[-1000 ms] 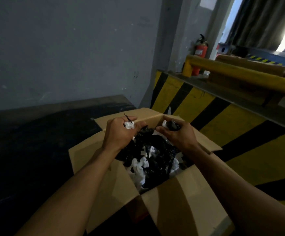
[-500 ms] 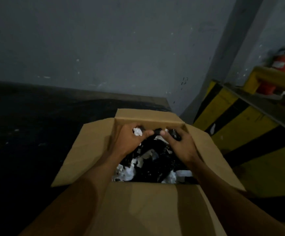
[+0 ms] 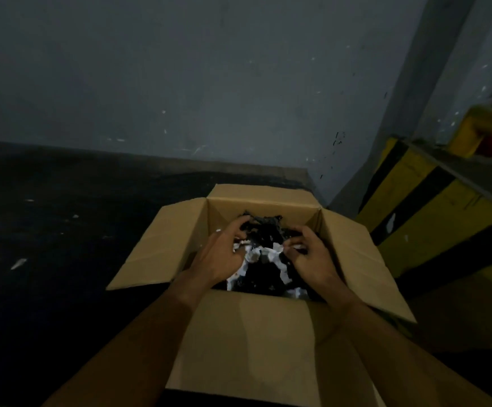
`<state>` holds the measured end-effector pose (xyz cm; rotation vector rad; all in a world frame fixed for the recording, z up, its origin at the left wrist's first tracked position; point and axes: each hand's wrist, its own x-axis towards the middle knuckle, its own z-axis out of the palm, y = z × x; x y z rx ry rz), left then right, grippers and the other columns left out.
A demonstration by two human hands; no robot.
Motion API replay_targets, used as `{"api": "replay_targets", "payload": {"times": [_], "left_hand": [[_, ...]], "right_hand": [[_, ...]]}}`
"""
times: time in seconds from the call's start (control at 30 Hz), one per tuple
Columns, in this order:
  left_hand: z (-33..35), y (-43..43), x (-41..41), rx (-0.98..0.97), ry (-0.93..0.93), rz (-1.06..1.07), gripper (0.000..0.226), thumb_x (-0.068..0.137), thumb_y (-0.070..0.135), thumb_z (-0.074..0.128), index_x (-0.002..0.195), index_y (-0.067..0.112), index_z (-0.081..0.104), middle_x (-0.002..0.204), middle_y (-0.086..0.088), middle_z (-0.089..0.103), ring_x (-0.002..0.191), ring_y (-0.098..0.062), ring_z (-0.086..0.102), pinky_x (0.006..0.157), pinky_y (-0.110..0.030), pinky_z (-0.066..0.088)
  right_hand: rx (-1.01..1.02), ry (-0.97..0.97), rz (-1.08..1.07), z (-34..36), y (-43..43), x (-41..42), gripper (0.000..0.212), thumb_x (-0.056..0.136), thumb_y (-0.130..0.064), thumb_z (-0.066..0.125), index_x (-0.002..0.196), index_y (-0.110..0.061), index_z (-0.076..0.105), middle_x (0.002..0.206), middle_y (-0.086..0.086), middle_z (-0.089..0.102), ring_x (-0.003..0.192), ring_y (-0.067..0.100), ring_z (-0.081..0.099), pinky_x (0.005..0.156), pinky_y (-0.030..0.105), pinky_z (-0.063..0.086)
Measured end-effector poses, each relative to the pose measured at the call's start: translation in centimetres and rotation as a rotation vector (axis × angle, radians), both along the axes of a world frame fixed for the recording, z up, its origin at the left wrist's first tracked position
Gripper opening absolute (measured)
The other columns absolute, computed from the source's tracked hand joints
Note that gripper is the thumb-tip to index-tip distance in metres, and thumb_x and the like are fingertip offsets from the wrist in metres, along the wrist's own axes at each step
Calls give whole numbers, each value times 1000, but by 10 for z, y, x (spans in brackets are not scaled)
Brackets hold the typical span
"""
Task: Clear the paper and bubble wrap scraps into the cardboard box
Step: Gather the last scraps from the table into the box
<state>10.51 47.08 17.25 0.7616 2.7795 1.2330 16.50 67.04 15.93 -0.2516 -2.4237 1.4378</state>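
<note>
L hand (image 3: 221,255), R hand (image 3: 313,258) round boxed scraps (image 3: 264,255)

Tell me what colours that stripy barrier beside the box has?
Yellow and black diagonal stripes. The barrier shows best, and only, in the head view.

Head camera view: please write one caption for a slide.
Left hand and right hand grip black and white scraps inside an open brown cardboard box.

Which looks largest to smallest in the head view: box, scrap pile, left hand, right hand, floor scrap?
1. Box
2. Scrap pile, partly hidden by the hands
3. Left hand and right hand: alike, not ranked
4. Floor scrap, far left and farther from the camera
</note>
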Motion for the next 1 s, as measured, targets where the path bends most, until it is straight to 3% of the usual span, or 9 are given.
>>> {"api": "replay_targets", "payload": {"times": [0.13, 0.3, 0.4, 0.5, 0.67, 0.73, 0.83, 0.93, 1.0], "left_hand": [[11, -6, -8, 31, 65, -70, 63, 86, 47, 62, 142, 38, 35, 142, 6, 45, 131, -15, 42, 106, -40, 41], [25, -10, -4, -45, 73, -65, 61, 90, 51, 51, 144, 32, 30, 140, -1, 34, 128, -22, 37, 102, -33, 33], [26, -16, 0, -120, 39, -88, 58, 94, 43, 42, 147, 34, 20, 144, -1, 26, 130, -25, 31, 102, -39, 32], [24, -21, 3, -32, 83, -95, 49, 97, 24, 45, 144, 28, 30, 144, -2, 31, 123, -24, 42, 98, -37, 40], [20, -31, 1, 160, 174, 7, 10, 92, 19, 60, 97, 18, 68, 93, -1, 70, 74, -11, 61, 68, -29, 49], [23, -33, 0, 131, 192, 14, 18, 92, 29, 61, 82, 18, 71, 76, -1, 70, 69, -12, 61, 65, -30, 49], [27, -31, 2, 55, 275, 38, 47, 96, 41, 49, 53, 21, 49, 49, 0, 50, 50, -16, 49, 53, -32, 36], [28, -26, 1, -15, 296, 105, 45, 101, 39, 33, 75, 13, 57, 67, -5, 59, 66, -24, 57, 60, -33, 37], [28, -19, -5, -19, 289, 108, 28, 102, 30, 32, 94, 15, 54, 78, -4, 60, 73, -25, 59, 61, -36, 42]], "right_hand": [[-54, 67, -54, 13, -8, 0, 36, 88, -31, 67, 121, -28, 55, 100, -9, 68, 99, 7, 61, 85, 26, 48], [-140, 149, -154, 32, -21, 8, 17, 95, -30, 57, 110, -25, 61, 105, -9, 64, 103, 12, 60, 87, 29, 47], [-133, 155, -203, 32, -27, 15, 14, 94, -26, 54, 106, -30, 60, 109, 0, 66, 104, 16, 61, 93, 38, 49], [-117, 145, -228, 30, -34, 23, 19, 95, -26, 56, 113, -23, 59, 113, 1, 65, 105, 16, 60, 93, 35, 48], [-69, 97, -227, 24, -39, 30, 24, 94, -29, 57, 117, -21, 58, 108, -1, 65, 97, 10, 61, 81, 25, 47], [-30, 86, -247, 22, -38, 27, 25, 93, -28, 59, 117, -20, 58, 104, -1, 66, 95, 11, 62, 80, 28, 50], [32, 137, -289, 20, -37, 22, 11, 92, -24, 61, 100, -16, 62, 85, -3, 69, 82, 11, 66, 73, 33, 54], [42, 145, -355, 18, -37, 15, 28, 91, -36, 62, 75, -13, 63, 60, 0, 66, 56, 8, 62, 57, 30, 49], [82, 164, -384, 18, -32, 6, 38, 95, -38, 55, 70, -10, 61, 57, 2, 64, 55, 15, 61, 58, 32, 50]]}}
